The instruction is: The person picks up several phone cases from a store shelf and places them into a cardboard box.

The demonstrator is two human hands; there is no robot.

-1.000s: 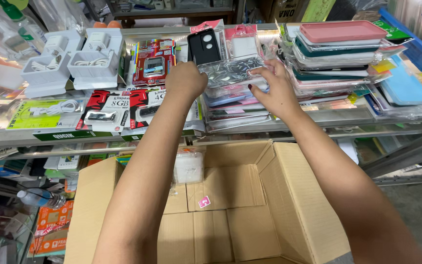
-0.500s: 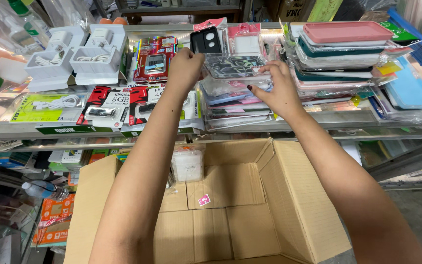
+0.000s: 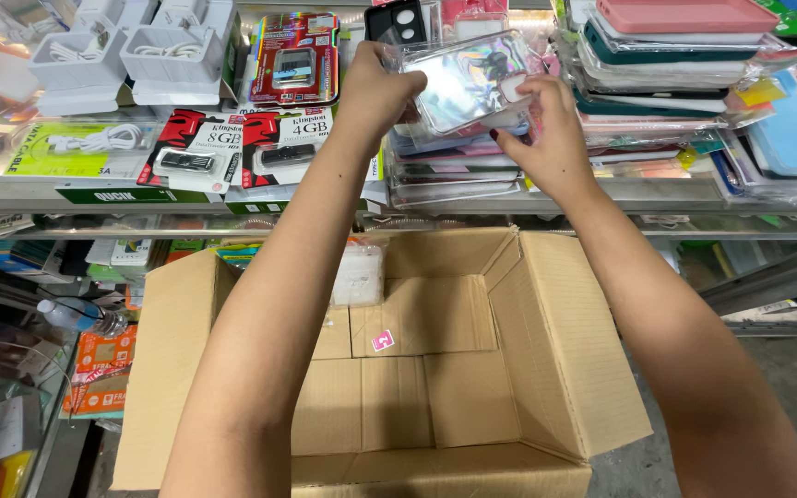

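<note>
- Phone case packet (image 3: 465, 83), clear and shiny with a holographic sheen, is up off the pile and held between both hands above the shelf.
- Left hand (image 3: 382, 88) has its grip pinching the packet's left edge, fingers curled over the top, thumb underneath.
- Right hand (image 3: 546, 138) pinches the packet's right end, fingertips on the upper side near a small white patch, dark polish on the nails.
- Packet tilts, its right end lower, just over the stack of clear packets (image 3: 454, 171) lying on the shelf (image 3: 232, 194).
- Beside that stack, to the right, a taller stack of cases (image 3: 675, 55) in pink, teal and white wrappers.
- To the left on the same shelf: red-and-black memory stick cards (image 3: 237, 148), a red blister pack (image 3: 294, 60) behind them, white charger boxes (image 3: 131, 55) further left, and a green cable pack (image 3: 85, 148).
- Below the forearms, an open cardboard box (image 3: 546, 369) stands with its flaps spread.
- Inside it, a small pink sticker (image 3: 383, 340) on the bottom and a white packet (image 3: 359, 275) leaning against the back wall.
- Water bottle (image 3: 80, 316) lies low on the left, near orange packets (image 3: 103, 364).
</note>
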